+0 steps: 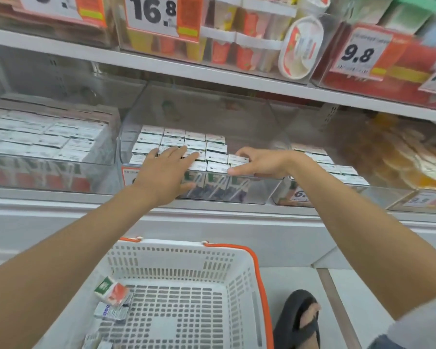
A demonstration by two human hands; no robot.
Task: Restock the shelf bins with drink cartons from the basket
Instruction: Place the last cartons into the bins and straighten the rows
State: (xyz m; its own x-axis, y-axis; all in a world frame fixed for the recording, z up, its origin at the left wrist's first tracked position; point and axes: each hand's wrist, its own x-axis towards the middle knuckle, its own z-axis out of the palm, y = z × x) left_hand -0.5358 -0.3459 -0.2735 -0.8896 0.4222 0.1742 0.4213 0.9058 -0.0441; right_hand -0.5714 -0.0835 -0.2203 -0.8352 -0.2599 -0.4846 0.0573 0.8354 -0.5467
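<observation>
Rows of white-topped drink cartons [186, 139] fill the clear middle shelf bin [267, 195]. My left hand [166, 170] lies flat with straight fingers on the front cartons. My right hand [259, 162] grips a carton [238, 159] at the right end of the front rows, thumb along the bin's front edge. Below stands a white basket [181, 263] with orange handles. A few cartons [112, 294] lie in its left corner.
Clear bins of cartons sit to the left [48, 170] and right [337, 187] on the same shelf. The shelf above [212, 74] carries cups, tubs and price tags. A foot in a black sandal [302, 321] stands right of the basket.
</observation>
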